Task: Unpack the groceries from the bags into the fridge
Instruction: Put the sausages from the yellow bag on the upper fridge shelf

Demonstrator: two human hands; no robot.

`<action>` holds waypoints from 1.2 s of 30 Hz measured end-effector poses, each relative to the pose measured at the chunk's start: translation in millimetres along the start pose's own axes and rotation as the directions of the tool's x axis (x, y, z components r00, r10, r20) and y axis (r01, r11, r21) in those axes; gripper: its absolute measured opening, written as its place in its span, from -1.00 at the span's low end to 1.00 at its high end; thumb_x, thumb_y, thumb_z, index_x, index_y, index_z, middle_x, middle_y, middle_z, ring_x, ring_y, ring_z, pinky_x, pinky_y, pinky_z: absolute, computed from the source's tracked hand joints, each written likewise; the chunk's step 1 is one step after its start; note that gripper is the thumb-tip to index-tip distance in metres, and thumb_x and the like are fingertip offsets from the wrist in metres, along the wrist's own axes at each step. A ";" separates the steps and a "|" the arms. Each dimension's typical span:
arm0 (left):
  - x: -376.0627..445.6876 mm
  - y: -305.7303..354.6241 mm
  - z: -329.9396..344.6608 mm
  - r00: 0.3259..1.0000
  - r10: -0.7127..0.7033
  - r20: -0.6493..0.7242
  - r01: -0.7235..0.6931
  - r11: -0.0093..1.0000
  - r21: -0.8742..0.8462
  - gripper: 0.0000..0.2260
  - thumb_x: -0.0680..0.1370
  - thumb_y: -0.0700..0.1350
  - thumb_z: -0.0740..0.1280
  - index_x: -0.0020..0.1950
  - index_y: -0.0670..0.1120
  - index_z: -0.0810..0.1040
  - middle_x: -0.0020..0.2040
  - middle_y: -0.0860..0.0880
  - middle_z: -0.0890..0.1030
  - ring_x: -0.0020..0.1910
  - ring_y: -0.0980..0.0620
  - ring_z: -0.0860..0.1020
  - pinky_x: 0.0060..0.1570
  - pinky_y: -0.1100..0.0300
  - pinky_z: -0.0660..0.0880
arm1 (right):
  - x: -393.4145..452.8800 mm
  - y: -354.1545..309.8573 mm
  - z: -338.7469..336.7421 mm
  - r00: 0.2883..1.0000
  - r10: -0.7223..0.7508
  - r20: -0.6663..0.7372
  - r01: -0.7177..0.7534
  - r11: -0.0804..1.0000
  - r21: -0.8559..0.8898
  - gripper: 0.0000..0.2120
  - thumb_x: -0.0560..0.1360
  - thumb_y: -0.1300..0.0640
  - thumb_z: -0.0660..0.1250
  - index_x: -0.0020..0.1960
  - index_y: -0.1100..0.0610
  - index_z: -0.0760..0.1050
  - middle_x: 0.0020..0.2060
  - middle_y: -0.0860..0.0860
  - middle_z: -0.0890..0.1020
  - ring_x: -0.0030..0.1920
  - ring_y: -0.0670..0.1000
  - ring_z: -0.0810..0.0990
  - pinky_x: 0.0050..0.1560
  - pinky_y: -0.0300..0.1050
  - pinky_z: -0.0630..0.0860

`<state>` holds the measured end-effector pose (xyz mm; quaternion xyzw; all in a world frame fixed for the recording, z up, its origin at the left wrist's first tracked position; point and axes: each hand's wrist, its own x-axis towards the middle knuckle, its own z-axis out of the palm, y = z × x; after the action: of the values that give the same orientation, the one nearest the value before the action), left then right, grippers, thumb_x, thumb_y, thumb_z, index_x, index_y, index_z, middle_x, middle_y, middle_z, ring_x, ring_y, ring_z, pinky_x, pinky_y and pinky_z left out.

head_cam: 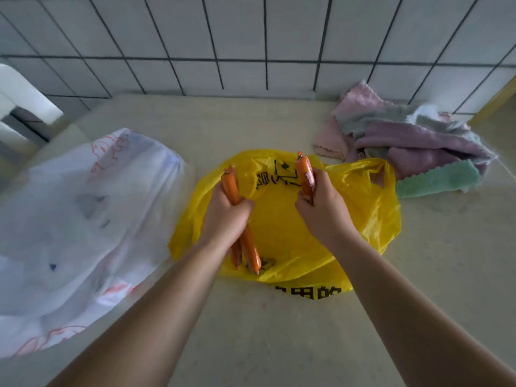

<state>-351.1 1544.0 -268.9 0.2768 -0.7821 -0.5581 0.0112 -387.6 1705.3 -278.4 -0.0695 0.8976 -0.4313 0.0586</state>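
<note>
both bare forearms cut off at bottom edge. left hand (227, 216) gripping a bundle of orange plastic-wrapped sausage sticks (245, 241), perhaps three; right hand (321, 213) clutching one more orange sausage stick (305, 174), over flattened yellow plastic bag (282, 227). blurred white bag (83, 213) at left, contents hidden.

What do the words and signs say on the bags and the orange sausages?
Crinkled yellow plastic bag: black Chinese print, only "用的" legible at its near edge; the rest is folded.
White plastic bag: faint red drawings, no readable words.
Orange wrapped sausage in the right hand: label too blurred.
</note>
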 end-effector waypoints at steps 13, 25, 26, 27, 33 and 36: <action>-108.4 -79.0 -145.9 0.945 -0.204 -0.257 0.116 0.940 -0.320 -0.68 0.38 -0.22 0.30 0.10 0.04 0.45 -0.14 0.08 0.51 -0.19 -0.07 0.50 -0.01 -0.05 0.51 | -104.7 -108.4 107.7 0.912 -0.026 0.410 -0.126 0.933 0.338 -0.69 0.40 0.28 0.26 -0.03 -0.12 0.41 -0.19 0.08 0.53 -0.20 0.08 0.50 -0.06 0.21 0.54; -228.4 -200.7 -348.2 0.846 -0.290 -0.449 0.068 0.892 -0.447 -0.64 0.48 -0.28 0.25 0.07 0.17 0.36 -0.16 0.18 0.47 -0.16 0.04 0.50 -0.02 0.03 0.50 | -254.3 -234.4 270.3 0.772 -0.134 0.621 -0.100 0.940 0.327 -0.66 0.46 0.29 0.22 0.17 -0.01 0.41 -0.11 -0.09 0.51 -0.18 -0.03 0.53 0.00 -0.09 0.54; -239.5 -213.4 -369.8 0.840 -0.293 -0.457 0.067 0.892 -0.447 -0.64 0.48 -0.27 0.26 0.09 0.17 0.35 -0.15 0.18 0.48 -0.13 0.04 0.51 0.01 0.02 0.50 | -271.0 -246.8 288.4 0.763 -0.150 0.629 -0.090 0.939 0.333 -0.67 0.46 0.29 0.22 0.17 0.00 0.41 -0.11 -0.09 0.51 -0.18 -0.03 0.53 -0.02 -0.10 0.53; -249.8 -226.3 -391.5 0.833 -0.296 -0.468 0.065 0.891 -0.449 -0.65 0.48 -0.26 0.28 0.09 0.17 0.36 -0.13 0.16 0.49 -0.10 0.03 0.52 0.03 0.01 0.49 | -287.1 -259.0 307.0 0.751 -0.167 0.638 -0.076 0.939 0.336 -0.67 0.47 0.29 0.22 0.17 0.00 0.41 -0.14 -0.06 0.51 -0.18 -0.02 0.52 -0.02 -0.08 0.53; -309.5 -299.0 -504.1 0.760 -0.358 -0.542 0.101 0.889 -0.446 -0.72 0.50 -0.22 0.30 -0.12 0.17 0.32 -0.18 0.18 0.40 -0.09 0.02 0.49 0.06 -0.03 0.50 | -374.5 -326.0 404.9 0.643 -0.239 0.727 -0.049 0.935 0.351 -0.69 0.48 0.32 0.22 0.15 0.02 0.41 -0.19 0.04 0.48 -0.22 -0.01 0.48 -0.09 -0.13 0.51; -328.9 -328.3 -552.1 0.716 -0.395 -0.576 0.124 0.884 -0.451 -0.72 0.51 -0.20 0.31 0.04 0.12 0.30 -0.16 0.20 0.39 -0.08 0.04 0.49 0.04 -0.02 0.50 | -405.8 -355.8 449.4 0.569 -0.260 0.780 -0.044 0.938 0.344 -0.69 0.49 0.30 0.22 0.17 0.02 0.40 -0.15 -0.02 0.48 -0.18 -0.02 0.49 -0.09 -0.16 0.51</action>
<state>245.7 1138.5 -253.8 0.5551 -0.5567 -0.5622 0.2566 112.1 1212.1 -260.8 -0.3048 0.6787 -0.4952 0.4487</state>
